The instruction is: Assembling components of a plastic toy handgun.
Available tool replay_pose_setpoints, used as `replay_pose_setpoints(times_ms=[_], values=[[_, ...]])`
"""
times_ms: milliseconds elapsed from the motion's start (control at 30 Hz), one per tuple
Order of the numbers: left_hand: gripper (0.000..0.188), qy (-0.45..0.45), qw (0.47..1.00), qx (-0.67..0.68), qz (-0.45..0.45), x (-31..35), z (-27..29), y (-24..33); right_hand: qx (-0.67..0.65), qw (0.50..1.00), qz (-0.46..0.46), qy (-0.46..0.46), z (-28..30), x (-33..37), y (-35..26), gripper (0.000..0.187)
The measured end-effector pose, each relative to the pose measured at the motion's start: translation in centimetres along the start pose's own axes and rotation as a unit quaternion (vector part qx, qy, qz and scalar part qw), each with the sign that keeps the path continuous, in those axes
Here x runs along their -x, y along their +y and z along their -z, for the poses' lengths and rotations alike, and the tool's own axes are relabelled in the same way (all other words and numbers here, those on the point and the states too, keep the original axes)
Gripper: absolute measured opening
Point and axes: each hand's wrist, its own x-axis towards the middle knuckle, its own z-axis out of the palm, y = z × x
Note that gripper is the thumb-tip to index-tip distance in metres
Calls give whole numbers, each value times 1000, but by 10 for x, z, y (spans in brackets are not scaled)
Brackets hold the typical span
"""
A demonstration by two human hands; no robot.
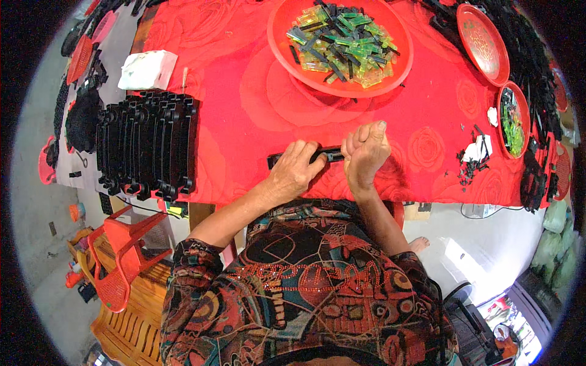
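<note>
Black plastic frames (146,145) stand on edge in a tight row at the left end of the red tablecloth (244,116), close to the table's near edge; I judge a stray elbow could tip the row to the floor. Beside them, further back, lies a white folded cloth (148,69). Moving right, my left hand (293,172) lies over a long black plastic strip (305,156), fingers curled down on it and pinning it flat near the table's front edge. My right hand (365,152) is bunched into a fist at the strip's right end; I cannot tell whether its fingers clamp the strip itself or some small part, since they hide it. If the pressing goes crooked, I think the strip could skid off the near edge or a small part could spring away. Behind the hands, a red tray (287,52) holds green and black plastic pieces (342,39). Further right, black scraps (471,163) lie loose by a white rag and could be swept off.
</note>
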Motion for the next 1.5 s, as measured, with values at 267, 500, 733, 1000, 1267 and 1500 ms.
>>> replay_pose_setpoints(times_ms=[267,500,733,1000,1267,1500], values=[[25,49,998,-34,6,5,-6,3,-30,998,29,-42,13,8,2,43],[26,67,997,-38,26,3,-8,4,-69,997,21,-2,13,1,0,45],[23,79,993,-58,60,-3,-9,10,-26,999,24,-19,7,0,1,44],[20,76,995,-42,57,-2,-14,10,27,999,-8,-19,0,-2,0,42],[24,55,996,-68,31,0,-12,9,56,997,-12,-43,-4,1,0,41],[20,122,992,-21,12,0,-21,2,33,999,-7,-36,4,-5,1,42]])
